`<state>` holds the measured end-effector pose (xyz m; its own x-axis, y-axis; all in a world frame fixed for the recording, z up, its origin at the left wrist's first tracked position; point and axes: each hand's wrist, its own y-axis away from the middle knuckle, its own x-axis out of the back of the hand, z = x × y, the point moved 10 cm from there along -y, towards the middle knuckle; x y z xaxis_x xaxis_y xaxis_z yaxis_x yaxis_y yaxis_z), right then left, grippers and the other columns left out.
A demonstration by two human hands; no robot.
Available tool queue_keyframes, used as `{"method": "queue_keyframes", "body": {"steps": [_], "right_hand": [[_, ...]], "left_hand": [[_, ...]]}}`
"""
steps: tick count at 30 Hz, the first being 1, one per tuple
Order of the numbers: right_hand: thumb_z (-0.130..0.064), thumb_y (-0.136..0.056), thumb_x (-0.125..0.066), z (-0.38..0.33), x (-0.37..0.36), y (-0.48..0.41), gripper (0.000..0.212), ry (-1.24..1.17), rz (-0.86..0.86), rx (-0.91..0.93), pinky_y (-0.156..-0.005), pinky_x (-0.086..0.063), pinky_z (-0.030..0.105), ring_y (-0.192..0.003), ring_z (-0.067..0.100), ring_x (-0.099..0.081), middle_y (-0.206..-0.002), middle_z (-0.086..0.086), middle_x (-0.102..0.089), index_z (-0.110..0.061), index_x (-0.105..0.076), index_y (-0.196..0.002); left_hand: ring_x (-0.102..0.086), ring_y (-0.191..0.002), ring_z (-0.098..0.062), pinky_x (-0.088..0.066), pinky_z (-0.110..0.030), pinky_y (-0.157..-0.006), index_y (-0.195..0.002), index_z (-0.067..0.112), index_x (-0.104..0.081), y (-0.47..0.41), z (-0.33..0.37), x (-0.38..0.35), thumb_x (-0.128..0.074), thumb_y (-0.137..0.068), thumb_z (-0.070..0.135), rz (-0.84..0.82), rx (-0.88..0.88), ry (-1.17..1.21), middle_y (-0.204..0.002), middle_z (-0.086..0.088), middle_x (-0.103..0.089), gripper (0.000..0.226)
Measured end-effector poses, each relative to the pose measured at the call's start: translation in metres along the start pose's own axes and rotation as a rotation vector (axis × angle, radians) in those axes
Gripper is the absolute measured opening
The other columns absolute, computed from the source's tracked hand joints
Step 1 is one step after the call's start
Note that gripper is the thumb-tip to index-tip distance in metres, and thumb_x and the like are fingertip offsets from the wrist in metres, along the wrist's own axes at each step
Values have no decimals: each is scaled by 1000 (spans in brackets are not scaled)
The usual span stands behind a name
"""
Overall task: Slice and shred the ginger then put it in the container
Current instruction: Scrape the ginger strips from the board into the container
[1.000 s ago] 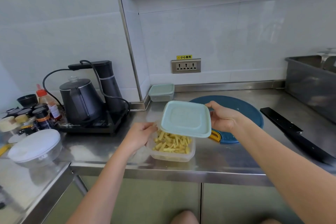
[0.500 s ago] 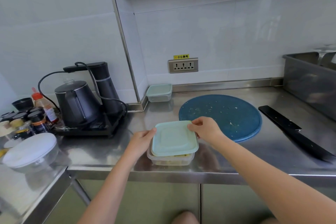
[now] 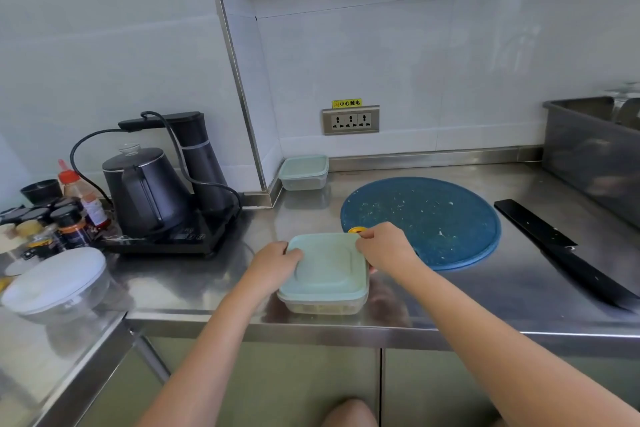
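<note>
Closing step: lid (image 3: 325,267) is seated on container (image 3: 349,308) w/ ginger (image 3: 320,307), at bench (image 3: 485,298) front edge. Its left edge is gripped by left hand (image 3: 275,262), far corner pinched by right hand (image 3: 384,250). Even press-down is prob. needed next to snap it shut.

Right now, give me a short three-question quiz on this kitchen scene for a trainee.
1. True or false: the lid sits on the container.
2. Where does the knife lie? A: on the board. B: on the counter, right of the board. C: on the lid.
3. Which touches the lid: the left hand, the right hand, or both?

Key: 1 true. 2 B. 3 both.
</note>
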<state>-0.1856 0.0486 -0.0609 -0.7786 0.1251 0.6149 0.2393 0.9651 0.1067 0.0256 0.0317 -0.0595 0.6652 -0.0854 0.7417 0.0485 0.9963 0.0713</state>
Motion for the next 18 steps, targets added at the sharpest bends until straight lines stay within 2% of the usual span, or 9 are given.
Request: {"method": "queue_keyframes", "body": {"steps": [2,4,6,8,10,12,14,15,18], "right_hand": [[-10,-87,-41,-3,2,4,27,62,34,5,-55,-40,22,-66,28,-55,-64,8,-52,-4,-49,-62],[-13,-95,-38,-11,1,7,33,132,58,50,-60,-40,24,-74,29,-53,-74,9,-53,-11,-43,-62],[-9,-97,-34,-21,-5,10,28,263,71,96,-66,-44,29,-86,31,-59,-89,14,-59,-8,-53,-76],[-4,-96,-35,-28,-14,11,26,361,102,127,-65,-43,29,-95,30,-63,-102,14,-64,-6,-61,-99],[-7,-96,-36,-32,-22,11,26,420,129,158,-65,-43,29,-98,28,-63,-109,12,-64,-8,-57,-111],[-11,-99,-35,-36,-24,7,31,396,151,233,-75,-47,32,-110,28,-58,-124,13,-57,-9,-49,-126],[-16,-101,-35,-47,-32,7,42,333,98,358,-99,-43,31,-135,21,-37,-148,7,-37,-10,-36,-143],[-17,-102,-34,-50,-36,8,44,351,64,420,-105,-38,31,-140,18,-29,-152,3,-31,-11,-33,-145],[-22,-102,-32,-48,-32,0,38,265,94,435,-99,-41,33,-124,24,-50,-140,7,-49,-14,-48,-137]], "left_hand": [[-55,-84,-23,-36,-31,-63,-100,10,-58,3,0,-4,-44,-90,26,21,14,38,-100,-8,-61,23],[-55,-91,-22,-38,-29,-71,-125,22,-49,9,1,-9,-42,-92,24,40,0,102,-114,0,-54,34],[-52,-108,-21,-38,-27,-86,-140,30,-38,14,13,-7,-41,-93,18,91,-136,50,-132,3,-44,49],[-34,-132,-17,-22,-19,-104,-141,29,-40,18,28,-7,-39,-93,9,123,-290,-36,-148,4,-33,53],[-12,-143,-9,-7,-16,-108,-144,28,-36,18,34,-14,-38,-96,13,51,-339,-103,-155,10,-21,51],[0,-144,-5,-2,-22,-112,-148,31,-23,16,31,-24,-39,-98,37,-35,-323,-189,-156,16,-11,52],[-1,-143,-6,-2,-24,-113,-150,31,-17,15,31,-28,-36,-94,55,-64,-322,-300,-155,16,-12,64],[-4,-142,-7,-4,-24,-113,-150,29,-16,13,32,-28,-35,-93,57,-56,-331,-336,-155,13,-15,66],[-12,-137,-10,-11,-23,-110,-150,26,-20,7,35,-27,-34,-94,54,-38,-346,-353,-149,7,-24,63]]}}
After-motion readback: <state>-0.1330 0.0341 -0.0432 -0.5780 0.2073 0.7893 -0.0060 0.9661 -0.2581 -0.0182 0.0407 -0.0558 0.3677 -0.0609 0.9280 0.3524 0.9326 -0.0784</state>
